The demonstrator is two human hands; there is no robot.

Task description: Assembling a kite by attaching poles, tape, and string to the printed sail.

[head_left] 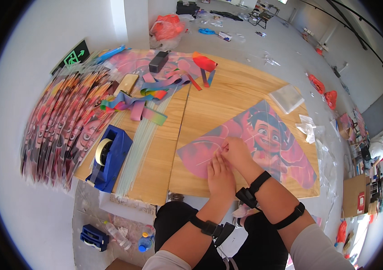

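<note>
A kite (286, 155), printed in pink and red with a cartoon figure, lies spread on the wooden table (227, 85) in front of me. My left hand (221, 176) rests on its near left part, fingers stretched out and close together. Just beyond those fingertips, my right hand (237, 150) is closed in a pinch at the kite's surface; what lies between its fingertips is too small to tell. A thin pale line runs across the kite beside my fingers. Both hands touch or nearly touch each other.
Left of the kite lie thin pale rods (140, 155), a blue tape dispenser (116, 157), rainbow ribbons (169, 85), a phone (126, 84) and a black box (158, 62). Many folded printed kites (61, 130) hang off the left edge. A clear plastic packet (287, 99) sits at the right.
</note>
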